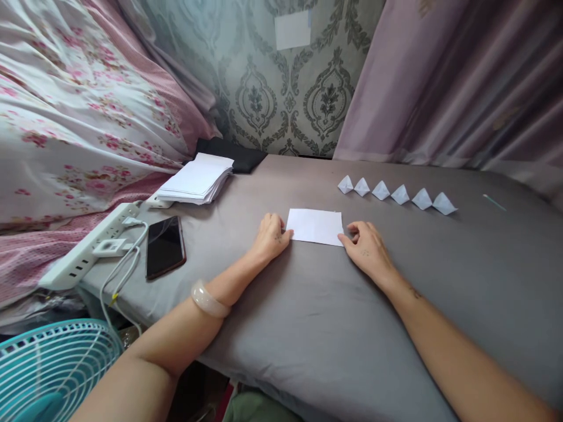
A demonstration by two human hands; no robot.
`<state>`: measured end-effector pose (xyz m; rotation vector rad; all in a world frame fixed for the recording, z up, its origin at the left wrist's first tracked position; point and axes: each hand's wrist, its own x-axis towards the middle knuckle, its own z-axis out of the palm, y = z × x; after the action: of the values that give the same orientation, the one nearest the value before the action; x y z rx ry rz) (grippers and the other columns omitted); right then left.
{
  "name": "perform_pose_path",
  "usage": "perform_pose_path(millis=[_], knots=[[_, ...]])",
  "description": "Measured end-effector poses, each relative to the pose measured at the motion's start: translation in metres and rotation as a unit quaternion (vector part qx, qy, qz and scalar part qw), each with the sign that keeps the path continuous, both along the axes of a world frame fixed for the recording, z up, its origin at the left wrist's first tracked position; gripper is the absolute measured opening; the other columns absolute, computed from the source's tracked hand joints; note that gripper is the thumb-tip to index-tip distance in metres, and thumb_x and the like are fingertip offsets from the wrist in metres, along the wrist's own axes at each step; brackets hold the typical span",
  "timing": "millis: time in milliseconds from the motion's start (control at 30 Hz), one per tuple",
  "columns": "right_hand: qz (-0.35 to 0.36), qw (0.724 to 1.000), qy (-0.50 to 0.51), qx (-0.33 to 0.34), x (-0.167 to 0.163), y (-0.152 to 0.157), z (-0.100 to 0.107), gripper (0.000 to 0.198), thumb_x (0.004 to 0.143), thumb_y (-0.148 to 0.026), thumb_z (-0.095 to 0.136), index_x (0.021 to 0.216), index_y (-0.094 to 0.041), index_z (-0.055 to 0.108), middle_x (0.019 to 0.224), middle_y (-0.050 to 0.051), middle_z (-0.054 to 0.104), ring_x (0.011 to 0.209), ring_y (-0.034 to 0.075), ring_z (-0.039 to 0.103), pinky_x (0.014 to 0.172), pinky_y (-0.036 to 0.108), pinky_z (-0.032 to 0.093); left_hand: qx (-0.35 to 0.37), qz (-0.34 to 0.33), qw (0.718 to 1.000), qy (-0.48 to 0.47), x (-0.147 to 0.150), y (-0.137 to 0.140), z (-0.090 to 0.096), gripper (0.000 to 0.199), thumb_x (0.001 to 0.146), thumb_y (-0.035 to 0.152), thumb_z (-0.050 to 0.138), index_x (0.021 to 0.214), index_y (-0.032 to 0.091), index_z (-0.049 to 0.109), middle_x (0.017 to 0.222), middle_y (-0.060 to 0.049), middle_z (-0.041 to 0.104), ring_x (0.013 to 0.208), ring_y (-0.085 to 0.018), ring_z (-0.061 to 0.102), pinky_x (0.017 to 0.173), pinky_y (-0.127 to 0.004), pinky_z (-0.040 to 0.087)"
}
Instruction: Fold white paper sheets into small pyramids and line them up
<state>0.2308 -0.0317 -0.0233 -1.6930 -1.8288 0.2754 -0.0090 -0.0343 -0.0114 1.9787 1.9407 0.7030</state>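
A small white sheet of paper [315, 227] lies flat on the grey cloth between my two hands, its long side running left to right. My left hand [271, 236] is at its left edge, fingers curled and thumb on the lower left corner. At the opposite end, my right hand [366, 245] has its thumb on the lower right corner, with the other fingers bent just beyond the edge. Farther back on the right, several folded white paper pieces [381, 190] with pointed tops stand in a slanting row.
A stack of white paper [197, 176] sits at the back left, near a black flat item [240, 157]. Left of my hands lie a phone [164, 247] and a white power strip [90, 246] with cables. A fan [57, 369] stands below the edge. A thin pale stick [495, 202] lies far right.
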Motion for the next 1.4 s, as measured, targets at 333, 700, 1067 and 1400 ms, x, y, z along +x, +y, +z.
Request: perform_pose_path(millis=[333, 700, 1067, 1400], knots=[[0.209, 0.972, -0.099, 0.049, 0.017, -0.011, 0.006, 0.024, 0.089, -0.033, 0.053, 0.103, -0.022, 0.07, 0.113, 0.008, 0.065, 0.099, 0.023, 0.057, 0.089, 0.04, 0.048, 0.018, -0.305, 0.948, 0.092, 0.011, 0.004, 0.013, 0.034, 0.09, 0.017, 0.035, 0.117, 0.018, 0.055, 0.122, -0.013, 0.059, 0.113, -0.024, 0.055, 0.095, -0.037, 0.045], [0.232, 0.959, -0.145, 0.072, 0.018, -0.012, 0.009, 0.024, 0.092, -0.032, 0.05, 0.106, -0.021, 0.066, 0.117, 0.009, 0.061, 0.101, 0.023, 0.057, 0.087, 0.038, 0.049, 0.038, -0.254, 0.949, 0.183, 0.033, -0.002, 0.016, 0.04, 0.093, 0.05, 0.042, 0.109, 0.019, 0.061, 0.109, -0.014, 0.061, 0.108, -0.029, 0.053, 0.08, -0.035, 0.045], [0.194, 0.949, -0.197, 0.148, -0.003, -0.024, 0.023, 0.034, 0.098, -0.025, 0.032, 0.103, -0.019, 0.065, 0.113, 0.011, 0.065, 0.096, 0.023, 0.061, 0.084, 0.037, 0.045, 0.062, -0.272, 0.955, 0.1, 0.029, -0.006, 0.017, 0.03, 0.096, 0.037, 0.04, 0.111, 0.02, 0.061, 0.11, -0.012, 0.065, 0.108, -0.025, 0.057, 0.09, -0.035, 0.043], [0.045, 0.948, 0.314, 0.029, -0.001, -0.024, 0.037, 0.06, 0.086, -0.057, 0.049, 0.131, -0.019, 0.042, 0.098, 0.012, 0.068, 0.086, 0.023, 0.066, 0.074, 0.037, 0.054, -0.09, -0.08, 0.786, -0.606, 0.034, -0.011, 0.028, 0.027, 0.083, 0.036, 0.064, 0.098, 0.013, 0.064, 0.092, -0.008, 0.07, 0.078, -0.016, 0.065, 0.073, -0.029, 0.053]])
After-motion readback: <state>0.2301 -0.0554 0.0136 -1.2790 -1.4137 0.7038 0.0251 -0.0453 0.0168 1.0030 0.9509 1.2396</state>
